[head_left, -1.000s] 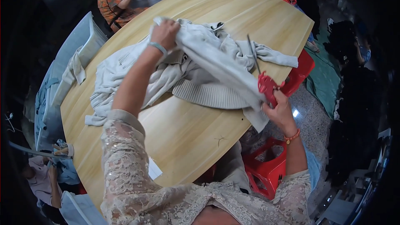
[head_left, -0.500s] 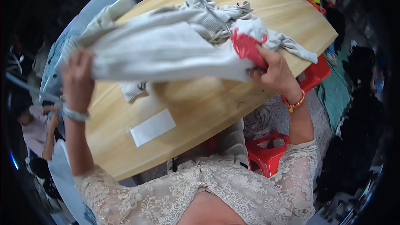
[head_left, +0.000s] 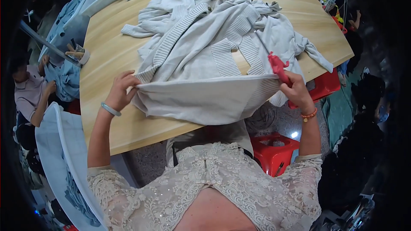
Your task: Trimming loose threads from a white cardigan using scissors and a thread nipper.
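A pale grey knit sweater [head_left: 197, 100] is stretched between my two hands, its lower part hanging over the table's near edge. My left hand [head_left: 121, 90] pinches its left end between thumb and fingers. My right hand [head_left: 297, 90] is closed around the right end, and also around a red-handled tool [head_left: 279, 65] with a long thin metal shaft pointing up and left. Whether the tool is a pair of scissors I cannot tell. Beyond the held edge, more pale knit garments [head_left: 171, 8] lie heaped, with ribbed bands showing; where one garment ends and another begins is unclear.
Under the garments is a wood-grain table [head_left: 107, 60]. A red plastic stool [head_left: 274, 154] stands below its near edge, another [head_left: 323, 86] at the right. A white bin [head_left: 60, 119] with blue-grey cloth is at left. A co-worker [head_left: 32, 85] handles blue cloth there.
The sweater was blurred in mid-air and is now lower, nearer me and taut between my hands. My left hand has moved right and down. The white paper on the table is no longer visible.
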Available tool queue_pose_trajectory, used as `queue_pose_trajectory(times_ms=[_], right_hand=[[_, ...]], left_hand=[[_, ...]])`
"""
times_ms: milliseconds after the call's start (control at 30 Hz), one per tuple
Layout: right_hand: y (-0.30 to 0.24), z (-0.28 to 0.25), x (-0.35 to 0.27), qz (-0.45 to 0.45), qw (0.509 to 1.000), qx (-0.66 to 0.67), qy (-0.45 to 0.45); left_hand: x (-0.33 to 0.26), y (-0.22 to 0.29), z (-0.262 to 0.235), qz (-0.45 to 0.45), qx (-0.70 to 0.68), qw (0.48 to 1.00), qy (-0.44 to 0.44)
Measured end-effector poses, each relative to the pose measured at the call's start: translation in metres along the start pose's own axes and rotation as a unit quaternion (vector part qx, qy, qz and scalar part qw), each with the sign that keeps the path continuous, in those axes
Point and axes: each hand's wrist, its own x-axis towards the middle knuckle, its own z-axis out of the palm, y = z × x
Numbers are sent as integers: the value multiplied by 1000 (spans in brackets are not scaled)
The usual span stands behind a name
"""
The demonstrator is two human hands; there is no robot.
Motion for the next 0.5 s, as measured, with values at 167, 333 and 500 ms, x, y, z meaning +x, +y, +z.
queue_pose_trajectory(times_ms=[167,333,500], right_hand=[[-4,-30,-15,92,985,138,-45],[35,-7,10,100,945,-312,1],[59,4,-3,113,852,-504,87]], left_hand=[[29,-34,-22,-150,-427,891,-35],[88,-43,8,-210,-194,957,-55],[112,12,53,-50,196,971,124]])
